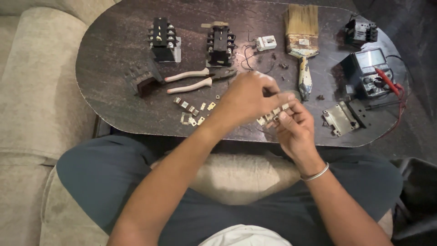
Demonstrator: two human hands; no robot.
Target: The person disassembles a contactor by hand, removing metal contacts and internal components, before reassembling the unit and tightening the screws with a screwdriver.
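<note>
Both hands meeting just over the near edge of the dark oval worktop (114,41), right of its middle. Left hand (248,98) curled, fingertips pinched on something tiny, hard to tell what. Right hand (293,127) cupped palm-up right under it, a strip of small metal contact pieces (272,115) lying across its fingers, touching both hands as far as can be seen.

More loose contact bits (191,111) scattered near the front edge, left of the hands. Pliers with pale handles (198,79) just behind those, mid-worktop. Dark housing piece (143,78) left of the pliers. Two black contactor blocks (164,38) (220,43) toward the far edge, small white part (266,42) beside them. Old paintbrush (302,43) lying far-to-near, right of middle. Analogue multimeter (371,73) with red probe by the right edge, metal bracket plate (340,118) in front of it, near the front-right curve.
</note>
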